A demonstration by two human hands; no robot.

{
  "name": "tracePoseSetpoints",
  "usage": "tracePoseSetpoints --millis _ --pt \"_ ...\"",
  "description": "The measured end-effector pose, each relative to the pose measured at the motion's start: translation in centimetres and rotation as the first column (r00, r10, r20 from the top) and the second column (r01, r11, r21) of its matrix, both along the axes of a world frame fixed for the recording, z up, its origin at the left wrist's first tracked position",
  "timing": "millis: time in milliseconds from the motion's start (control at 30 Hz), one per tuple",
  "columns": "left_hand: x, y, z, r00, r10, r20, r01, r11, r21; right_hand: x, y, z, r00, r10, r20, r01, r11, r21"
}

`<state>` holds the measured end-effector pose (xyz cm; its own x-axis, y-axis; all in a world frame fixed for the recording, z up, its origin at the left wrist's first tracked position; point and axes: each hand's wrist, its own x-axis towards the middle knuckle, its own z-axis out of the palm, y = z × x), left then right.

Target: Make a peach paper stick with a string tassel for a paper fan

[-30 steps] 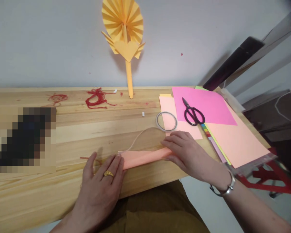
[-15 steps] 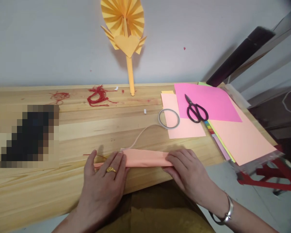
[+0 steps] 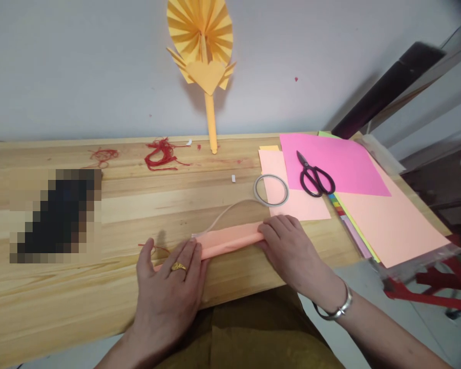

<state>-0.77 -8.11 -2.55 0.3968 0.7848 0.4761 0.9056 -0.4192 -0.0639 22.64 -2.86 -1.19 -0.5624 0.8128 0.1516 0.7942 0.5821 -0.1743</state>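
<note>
A long folded strip of salmon-pink paper [image 3: 232, 238] lies flat near the front edge of the wooden table [image 3: 146, 200]. My left hand [image 3: 171, 287], with a gold ring, presses flat on the strip's left end. Over the right end lies my right hand [image 3: 292, 251], fingers spread, a silver bracelet on the wrist. Both hands press down on the paper. A thin pale strip [image 3: 230, 210] curves from the paper toward a tape ring [image 3: 271, 189].
Black scissors [image 3: 315, 177] lie on a magenta sheet [image 3: 330, 164] over salmon sheets and a stack of coloured paper at the right. A yellow paper fan [image 3: 202, 46] leans against the wall. Red thread scraps [image 3: 159, 154] lie at the back. A blurred dark object [image 3: 56, 215] sits at left.
The strip has gone from lying level to tilting up at its right end, and it looks narrower. My right hand moved up a little with that end; my left hand stays on the left end.
</note>
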Motion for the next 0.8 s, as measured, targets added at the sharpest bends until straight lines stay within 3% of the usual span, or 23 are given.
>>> tracePoseSetpoints --millis 167,400,800 --pt "0.0 -0.1 -0.1 1.0 -0.013 0.027 0.013 1.0 -0.012 -0.2 -1.5 0.3 0.988 0.006 -0.154 -0.015 0.998 -0.057" --pt "0.3 0.0 0.3 1.0 0.0 0.021 0.0 1.0 -0.022 -0.6 -1.8 -0.8 0.958 -0.033 -0.285 0.008 0.996 -0.089" --pt "0.9 -0.1 0.3 0.992 -0.017 -0.125 0.012 0.999 -0.034 -0.6 -2.2 -1.1 0.94 -0.031 -0.34 0.007 0.997 -0.07"
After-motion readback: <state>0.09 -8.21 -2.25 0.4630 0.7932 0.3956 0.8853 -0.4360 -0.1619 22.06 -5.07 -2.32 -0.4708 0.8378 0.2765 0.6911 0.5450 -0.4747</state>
